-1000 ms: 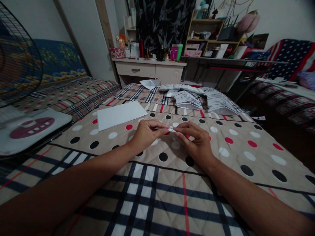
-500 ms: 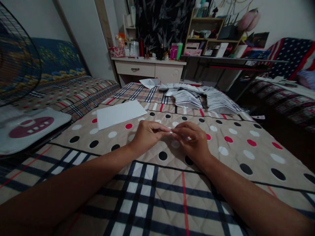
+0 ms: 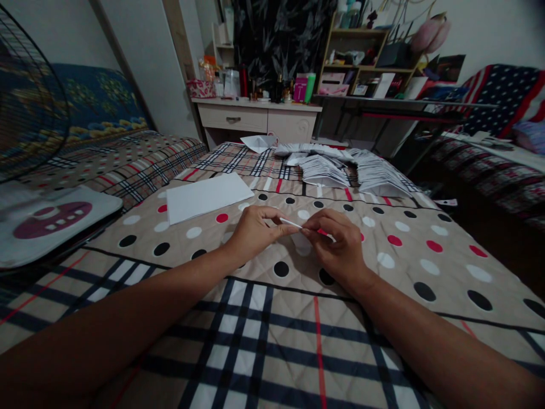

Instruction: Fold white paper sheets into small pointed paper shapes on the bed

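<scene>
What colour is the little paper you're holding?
White; the small paper shows best in the head view.

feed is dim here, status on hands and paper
Left hand and right hand both pinching small white paper piece just over the quilt. Sheet stack to the left, folded pile ahead, both apart from hands.

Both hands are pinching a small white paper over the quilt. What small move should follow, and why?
Probably slide the right hand along the fold to sharpen it. It and the left hand pinch the paper from opposite ends; it shows as a thin strip above the quilt, and a pile of folded pieces lies farther back.
</scene>
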The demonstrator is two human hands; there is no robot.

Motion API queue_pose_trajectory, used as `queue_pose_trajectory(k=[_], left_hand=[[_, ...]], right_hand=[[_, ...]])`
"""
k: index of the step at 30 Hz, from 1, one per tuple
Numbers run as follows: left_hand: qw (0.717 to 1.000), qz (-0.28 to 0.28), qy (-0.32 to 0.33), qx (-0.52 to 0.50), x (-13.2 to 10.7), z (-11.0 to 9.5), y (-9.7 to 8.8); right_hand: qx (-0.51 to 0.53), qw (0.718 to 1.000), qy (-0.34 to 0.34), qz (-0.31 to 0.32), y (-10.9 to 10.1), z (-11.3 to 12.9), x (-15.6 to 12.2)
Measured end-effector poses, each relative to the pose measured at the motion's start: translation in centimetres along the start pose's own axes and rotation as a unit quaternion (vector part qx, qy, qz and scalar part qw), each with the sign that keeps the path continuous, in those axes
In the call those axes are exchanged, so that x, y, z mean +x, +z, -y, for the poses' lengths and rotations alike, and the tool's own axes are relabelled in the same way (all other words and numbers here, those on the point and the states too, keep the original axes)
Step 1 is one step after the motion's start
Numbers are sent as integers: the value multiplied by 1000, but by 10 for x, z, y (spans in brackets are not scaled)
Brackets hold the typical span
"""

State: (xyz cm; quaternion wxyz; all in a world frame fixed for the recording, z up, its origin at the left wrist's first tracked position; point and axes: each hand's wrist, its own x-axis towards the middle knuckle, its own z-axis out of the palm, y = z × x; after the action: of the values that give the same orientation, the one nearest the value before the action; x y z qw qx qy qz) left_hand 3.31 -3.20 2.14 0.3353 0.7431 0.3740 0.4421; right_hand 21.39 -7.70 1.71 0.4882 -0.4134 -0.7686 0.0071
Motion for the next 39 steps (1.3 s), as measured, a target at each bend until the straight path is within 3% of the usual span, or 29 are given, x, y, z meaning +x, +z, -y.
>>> queue_pose_trajectory(k=[6,15,22,28,33,37,39], left_hand=[[993,35,-71,-92,4,5,-5],[965,11,-152,-215,6,15,-6],[972,-25,-125,-198,7,17,-2],[986,-15,-67,-153,3,12,3],[963,40,-149,-219,4,13,7],[940,43,-209,-267,6,14,5],[925,71,-222,-302,6,13,4]], right_hand=[[90,989,120,15,0,-4,1],[220,930,289,60,9,-17,0],[210,925,312,52,8,-4,1],[265,891,368,18,9,-1,2],[282,886,368,1,8,0,3],[301,896,325,-15,7,3,3],[332,891,309,-30,7,2,3]])
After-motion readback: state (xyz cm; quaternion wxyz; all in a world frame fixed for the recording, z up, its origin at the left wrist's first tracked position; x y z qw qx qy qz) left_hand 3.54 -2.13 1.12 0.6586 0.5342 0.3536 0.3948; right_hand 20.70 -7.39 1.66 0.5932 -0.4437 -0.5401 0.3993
